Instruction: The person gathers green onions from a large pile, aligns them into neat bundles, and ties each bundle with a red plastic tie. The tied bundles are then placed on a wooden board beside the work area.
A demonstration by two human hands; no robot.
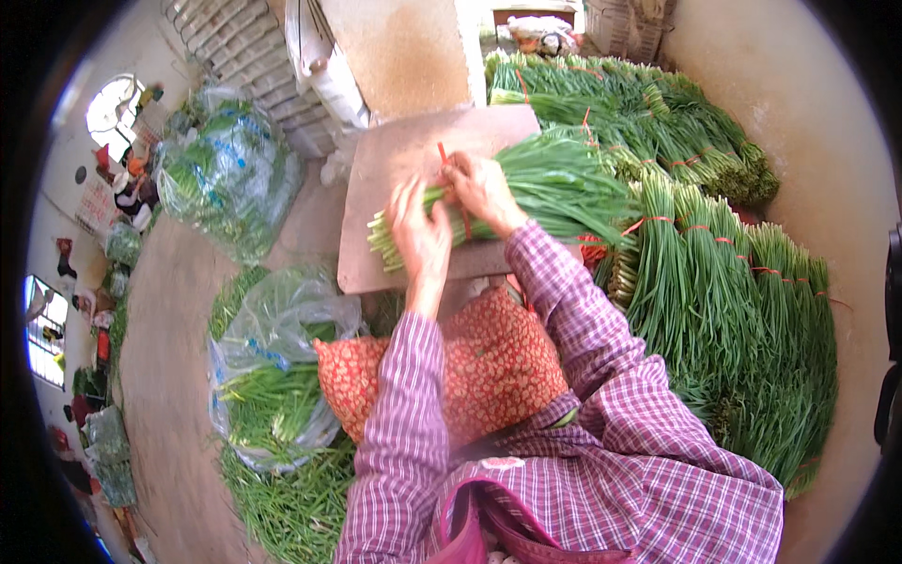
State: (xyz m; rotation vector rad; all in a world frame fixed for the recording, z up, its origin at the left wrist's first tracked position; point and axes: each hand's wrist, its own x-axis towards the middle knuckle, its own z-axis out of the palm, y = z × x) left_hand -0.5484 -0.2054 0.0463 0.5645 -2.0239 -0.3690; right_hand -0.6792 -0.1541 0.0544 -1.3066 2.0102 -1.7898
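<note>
A bundle of long green leafy stalks, likely garlic chives [564, 185], lies across a flat board [373, 166], with its pale cut ends to the left. My left hand [421, 229] rests around the stalks near those ends, fingers bent over them. My right hand [480, 189] is just to the right, on top of the bundle, with a red tie [442, 153] pinched at its fingertips. Part of the red tie also shows around the stalks between the hands. A cloth with a red floral pattern [486, 366] covers my lap below the board.
Tied bundles of the same greens [697, 282] are piled at right against the wall. At left stand an open plastic bag of greens [282, 402] and a large filled clear bag [225, 176]. Loose leaves [296, 500] cover the floor. Other people sit at the far left.
</note>
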